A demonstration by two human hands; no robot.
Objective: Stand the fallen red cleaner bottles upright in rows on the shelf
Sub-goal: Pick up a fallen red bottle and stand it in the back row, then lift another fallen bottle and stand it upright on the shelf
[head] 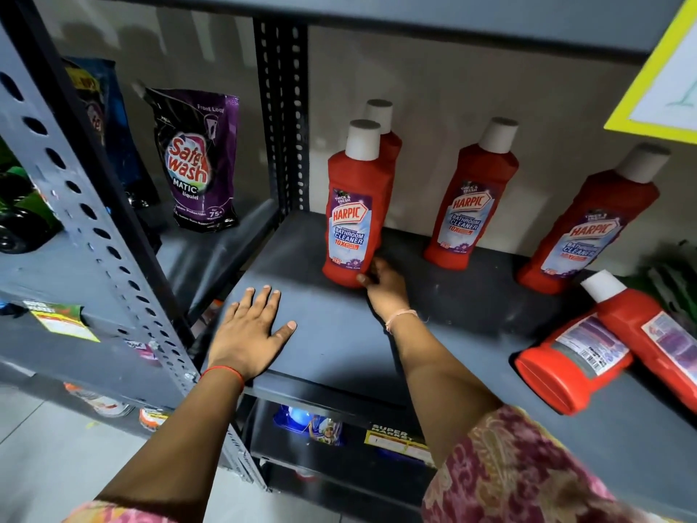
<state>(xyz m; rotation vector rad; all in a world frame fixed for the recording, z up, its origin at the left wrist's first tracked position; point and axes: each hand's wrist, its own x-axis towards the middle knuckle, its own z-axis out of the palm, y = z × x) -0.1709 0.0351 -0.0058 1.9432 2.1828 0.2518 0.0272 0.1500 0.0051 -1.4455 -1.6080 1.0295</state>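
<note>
Several red cleaner bottles with white caps stand upright on the grey shelf (324, 334). My right hand (384, 286) grips the base of the front left bottle (354, 213), which stands in front of another bottle (388, 130). Two more upright bottles stand further right, one in the middle (471, 198) and one near the right edge (592, 220). Two fallen bottles lie at the right front: one (569, 360) with its base toward me, the other (652, 334) lying across it. My left hand (251, 330) rests flat on the shelf front, fingers spread.
A purple detergent pouch (196, 160) and a dark blue pouch (102, 118) stand on the neighbouring shelf at left. A perforated metal upright (94, 235) runs down the left. A yellow-edged sign (660, 69) hangs at top right. Packets sit on the lower shelf (313, 424).
</note>
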